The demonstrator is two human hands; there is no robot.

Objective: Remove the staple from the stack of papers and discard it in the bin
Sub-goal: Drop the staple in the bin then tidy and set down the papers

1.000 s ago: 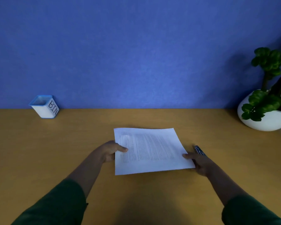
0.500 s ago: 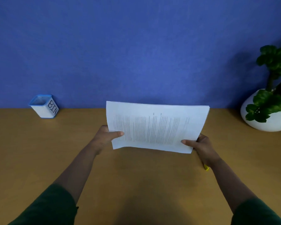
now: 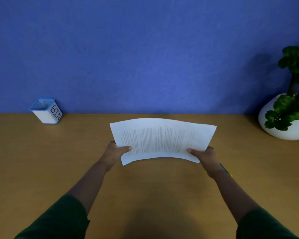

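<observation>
holding the stack of papers [image 3: 162, 140] up off the desk [image 3: 41, 161], left hand [image 3: 115, 152] and right hand [image 3: 205, 155] both pinching its near corners, bin [image 3: 47, 112] way off left.

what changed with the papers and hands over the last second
The stack of papers went from lying flat on the table to being lifted and tilted up toward the camera, now bowed. The left hand and right hand took hold of its side edges and rose with it. The bin, the plant pot and the pen by the right hand stayed put.
</observation>
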